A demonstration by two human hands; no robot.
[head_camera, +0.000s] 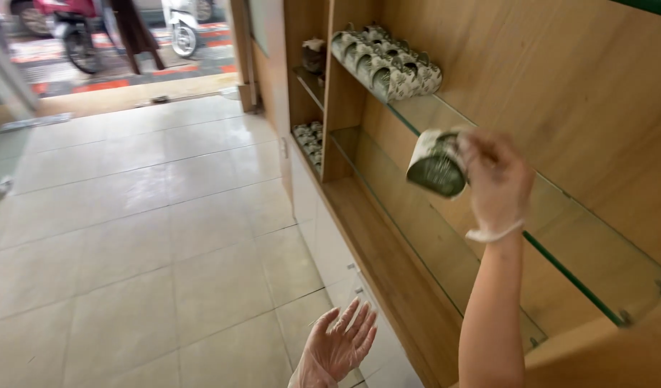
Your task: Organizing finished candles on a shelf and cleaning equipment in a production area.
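While the gloved right hand [497, 179] is raised beside the wooden wall shelving, its fingers are wrapped around a round green-and-white patterned tin [436, 164], held tilted just above the upper glass shelf [560, 248]. Further along that shelf, a row of matching tins [386, 61] lies packed together. Down low, the gloved left hand [339, 346] hangs open, fingers spread and holding nothing, above the pale tiled floor [143, 230] near the white base cabinet [330, 248].
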